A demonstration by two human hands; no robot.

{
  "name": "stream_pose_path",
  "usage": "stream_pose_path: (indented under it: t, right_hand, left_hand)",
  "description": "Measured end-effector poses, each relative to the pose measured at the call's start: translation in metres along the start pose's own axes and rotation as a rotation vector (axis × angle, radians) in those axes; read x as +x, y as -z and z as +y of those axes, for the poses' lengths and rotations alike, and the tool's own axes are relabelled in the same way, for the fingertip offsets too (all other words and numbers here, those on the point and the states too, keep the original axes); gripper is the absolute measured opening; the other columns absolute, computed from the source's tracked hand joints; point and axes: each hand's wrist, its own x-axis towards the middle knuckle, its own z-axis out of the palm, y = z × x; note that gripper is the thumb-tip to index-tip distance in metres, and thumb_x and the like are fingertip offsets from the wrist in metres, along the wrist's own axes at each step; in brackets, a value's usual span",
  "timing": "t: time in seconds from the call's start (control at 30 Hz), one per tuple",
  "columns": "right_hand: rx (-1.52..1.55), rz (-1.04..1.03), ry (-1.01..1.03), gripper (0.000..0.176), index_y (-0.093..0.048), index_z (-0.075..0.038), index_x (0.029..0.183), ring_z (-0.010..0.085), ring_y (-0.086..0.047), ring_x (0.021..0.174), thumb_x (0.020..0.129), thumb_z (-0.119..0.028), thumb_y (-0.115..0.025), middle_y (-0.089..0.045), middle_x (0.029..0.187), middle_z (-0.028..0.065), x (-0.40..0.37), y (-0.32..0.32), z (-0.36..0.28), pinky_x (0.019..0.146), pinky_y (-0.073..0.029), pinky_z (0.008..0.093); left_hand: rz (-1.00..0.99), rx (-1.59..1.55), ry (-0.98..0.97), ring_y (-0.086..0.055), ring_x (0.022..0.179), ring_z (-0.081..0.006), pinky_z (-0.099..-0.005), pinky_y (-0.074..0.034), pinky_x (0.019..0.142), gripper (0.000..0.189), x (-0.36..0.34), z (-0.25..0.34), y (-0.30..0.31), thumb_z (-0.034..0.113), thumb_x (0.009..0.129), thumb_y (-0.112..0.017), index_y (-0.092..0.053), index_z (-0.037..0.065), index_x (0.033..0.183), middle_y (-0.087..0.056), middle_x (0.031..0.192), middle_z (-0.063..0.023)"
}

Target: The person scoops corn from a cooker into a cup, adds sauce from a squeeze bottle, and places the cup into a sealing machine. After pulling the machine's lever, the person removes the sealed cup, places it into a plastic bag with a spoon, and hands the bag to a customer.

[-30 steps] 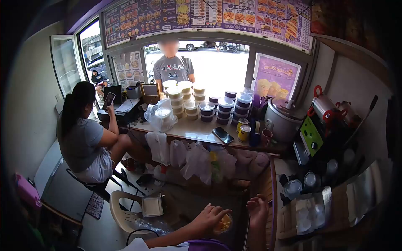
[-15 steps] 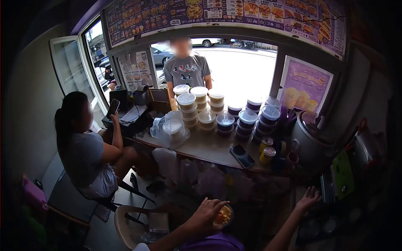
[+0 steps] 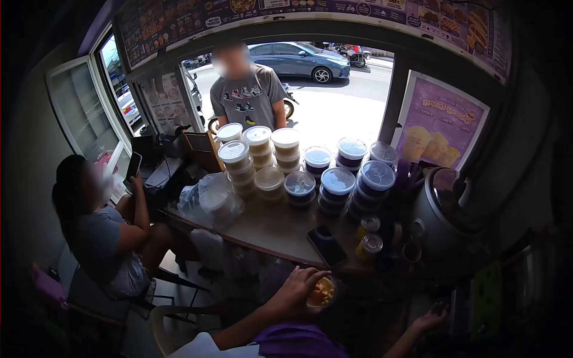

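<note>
My left hand [image 3: 295, 290] is closed around a clear cup of yellow and orange food [image 3: 322, 292], held low in front of my purple apron [image 3: 298, 340]. The fingers lie over the cup's rim; the thumb is hidden. Off to the lower right, my right hand [image 3: 431, 317] is palm up with its fingers apart, and nothing shows in it. Just beyond the cup, a phone [image 3: 326, 245] lies at the counter's near edge. Two yellow cans [image 3: 369, 246] stand beside that phone.
Stacked lidded tubs, pale [image 3: 240, 164] and dark [image 3: 338, 190], line the counter [image 3: 274, 230]. A plastic bag [image 3: 212, 200] sits left of them, a rice cooker [image 3: 444, 206] right. A seated person [image 3: 101, 232] holds a phone. Another person [image 3: 248, 98] stands outside the window.
My view has shifted, and the counter appears nearer. The cup stays in my left hand. My right hand is lower in view, still open. A blue car now shows outside.
</note>
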Motion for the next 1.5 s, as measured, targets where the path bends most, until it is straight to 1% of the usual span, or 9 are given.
stream_pose_path:
  t: [0.1,0.47,0.53,0.57,0.77,1.03,1.23,1.4,1.5]
  right_hand:
    - [0.042,0.075,0.046,0.036,-0.056,0.003,0.123,0.0231,-0.064,0.092,0.091,-0.014,-0.053,-0.064,0.103,0.0138,-0.011,-0.012,-0.006,0.079,-0.054,0.0332]
    - [0.100,-0.015,-0.026,0.034,-0.052,0.002,0.122,0.0255,-0.060,0.098,0.089,-0.007,-0.052,-0.056,0.116,0.0128,-0.049,-0.010,-0.020,0.090,-0.051,0.0385]
    - [0.107,0.050,-0.034,0.036,-0.045,-0.004,0.120,0.0268,-0.060,0.097,0.085,-0.001,-0.051,-0.054,0.116,0.0117,-0.096,-0.034,-0.031,0.087,-0.051,0.0398]
    - [0.117,0.027,-0.011,0.039,-0.044,-0.007,0.122,0.0260,-0.060,0.095,0.085,0.001,-0.051,-0.053,0.116,0.0106,-0.121,-0.043,-0.037,0.085,-0.051,0.0393]
    - [0.134,-0.044,-0.243,0.054,-0.042,-0.006,0.128,0.0220,-0.060,0.085,0.075,0.004,-0.043,-0.051,0.122,0.0129,-0.214,-0.044,-0.039,0.082,-0.050,0.0393]
    - [0.153,-0.062,-0.215,0.047,-0.038,-0.003,0.131,0.0181,-0.065,0.085,0.084,0.003,-0.042,-0.053,0.128,0.0143,-0.240,-0.041,-0.034,0.079,-0.052,0.0336]
    - [-0.066,0.023,-0.135,0.037,-0.042,-0.007,0.126,0.0186,-0.065,0.087,0.091,-0.002,-0.052,-0.057,0.114,0.0106,-0.221,-0.003,0.012,0.078,-0.051,0.0316]
    - [-0.934,0.160,0.472,0.044,-0.052,0.000,0.120,0.0238,-0.065,0.083,0.083,-0.013,-0.071,-0.060,0.105,0.0118,-0.173,0.046,0.032,0.078,-0.052,0.0353]
    - [-1.010,0.231,0.839,0.045,-0.054,0.001,0.117,0.0276,-0.064,0.085,0.080,-0.016,-0.074,-0.061,0.101,0.0122,-0.140,0.051,0.021,0.078,-0.052,0.0383]
  left_hand:
    - [0.013,-0.025,-0.018,-0.044,0.127,-0.0372,-0.0620,-0.023,0.113,0.089,0.024,-0.008,0.002,0.030,0.068,-0.084,-0.038,0.015,0.142,-0.047,0.131,-0.0150]
    - [-0.179,-0.047,-0.139,-0.044,0.127,-0.0388,-0.0531,-0.031,0.113,0.089,0.084,0.004,0.029,0.018,0.058,-0.088,-0.044,0.012,0.135,-0.048,0.131,-0.0148]
    - [-0.214,-0.063,-0.264,-0.047,0.122,-0.0385,-0.0480,-0.040,0.104,0.085,0.098,0.018,0.033,0.014,0.056,-0.088,-0.047,0.010,0.130,-0.052,0.128,-0.0151]
    - [-0.260,-0.056,-0.276,-0.047,0.123,-0.0402,-0.0541,-0.029,0.113,0.085,0.104,0.026,0.036,0.021,0.058,-0.088,-0.046,0.010,0.130,-0.051,0.128,-0.0137]
    - [-0.433,-0.063,-0.625,-0.049,0.117,-0.0379,-0.0458,-0.042,0.100,0.088,0.150,0.072,0.044,0.015,0.050,-0.089,-0.048,0.008,0.127,-0.052,0.125,-0.0163]
    - [-0.563,-0.191,-0.969,-0.050,0.120,-0.0353,-0.0432,-0.041,0.102,0.082,0.197,0.144,0.005,0.018,0.056,-0.089,-0.047,0.007,0.126,-0.056,0.120,-0.0140]
    - [-0.613,-0.277,-1.021,-0.049,0.121,-0.0370,-0.0439,-0.042,0.101,0.072,0.210,0.194,-0.056,0.021,0.063,-0.085,-0.047,0.009,0.123,-0.056,0.122,-0.0152]
    - [-0.600,-0.277,-1.027,-0.048,0.120,-0.0376,-0.0452,-0.041,0.101,0.074,0.216,0.220,-0.107,0.021,0.063,-0.085,-0.046,0.008,0.124,-0.055,0.122,-0.0172]
    - [-0.603,-0.260,-1.011,-0.049,0.119,-0.0376,-0.0450,-0.041,0.102,0.074,0.217,0.229,-0.135,0.022,0.063,-0.086,-0.046,0.009,0.124,-0.055,0.122,-0.0172]
